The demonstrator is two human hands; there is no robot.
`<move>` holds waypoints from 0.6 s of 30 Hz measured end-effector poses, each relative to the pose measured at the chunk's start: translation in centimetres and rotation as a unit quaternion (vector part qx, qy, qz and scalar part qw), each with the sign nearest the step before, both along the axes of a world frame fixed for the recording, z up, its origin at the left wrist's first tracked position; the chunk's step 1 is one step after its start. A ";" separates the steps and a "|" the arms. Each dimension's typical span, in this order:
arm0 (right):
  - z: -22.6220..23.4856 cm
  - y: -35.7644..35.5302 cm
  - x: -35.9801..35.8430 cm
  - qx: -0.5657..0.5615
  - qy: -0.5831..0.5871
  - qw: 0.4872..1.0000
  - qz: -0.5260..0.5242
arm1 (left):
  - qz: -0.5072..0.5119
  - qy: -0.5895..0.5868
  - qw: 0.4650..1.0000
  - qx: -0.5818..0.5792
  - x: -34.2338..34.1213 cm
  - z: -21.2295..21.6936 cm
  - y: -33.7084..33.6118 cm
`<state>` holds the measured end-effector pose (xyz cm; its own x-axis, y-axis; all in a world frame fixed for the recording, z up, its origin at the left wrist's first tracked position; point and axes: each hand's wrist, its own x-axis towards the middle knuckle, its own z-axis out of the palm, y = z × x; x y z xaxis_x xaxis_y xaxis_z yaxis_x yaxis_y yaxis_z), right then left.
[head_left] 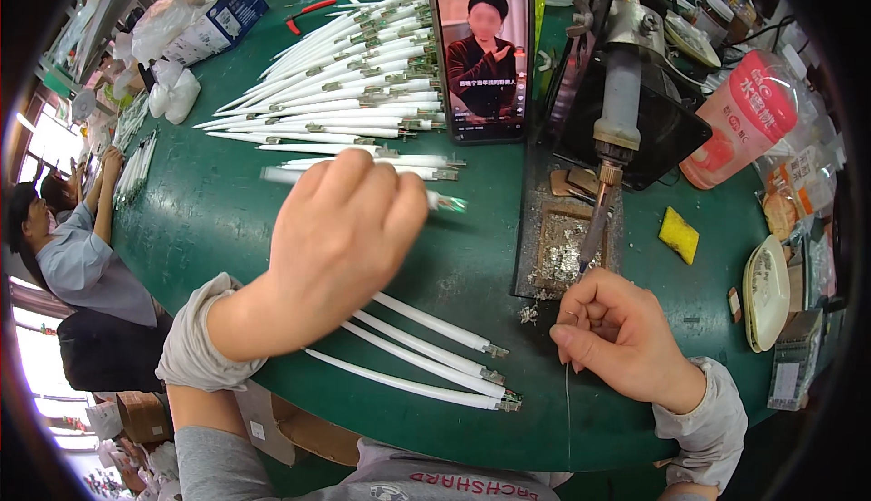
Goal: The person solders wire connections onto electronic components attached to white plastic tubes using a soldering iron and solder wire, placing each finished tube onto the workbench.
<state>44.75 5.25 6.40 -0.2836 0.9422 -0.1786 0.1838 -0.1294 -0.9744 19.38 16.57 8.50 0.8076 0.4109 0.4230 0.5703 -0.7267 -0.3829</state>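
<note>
My left hand [337,229] is closed around a white tapered tube [449,202] whose green-and-metal end sticks out past the fingers; most of the tube is hidden and its edges are blurred. In a pinch of thumb and fingers, my right hand [624,336] holds a thin solder wire [569,419] that hangs down past the table's front edge. Just above that hand points the tip of a soldering iron [621,111], fixed tip-down in a stand. Three similar white tubes [413,356] lie below my left hand, their metal ends to the right.
Many more white tubes [363,93] lie in rows at the back. Beside them a phone [484,61] stands upright. A tray [524,256] with solder scraps sits beneath the iron. Rightward are a yellow sponge [678,235], pink pouch [739,120] and dish [768,294]. Other people work at far left.
</note>
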 end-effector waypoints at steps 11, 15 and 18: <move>1.6 -0.6 -0.7 -0.056 0.129 0.987 -0.079 | -0.166 -0.073 0.892 -0.414 3.6 1.1 -3.6; 1.5 -0.5 -0.4 -0.047 0.123 0.989 -0.067 | -0.176 -0.167 0.762 -0.600 4.4 0.3 -2.4; 1.2 -0.4 -0.2 -0.047 0.133 0.988 -0.061 | -0.113 -0.158 0.651 -0.734 4.7 0.7 -2.2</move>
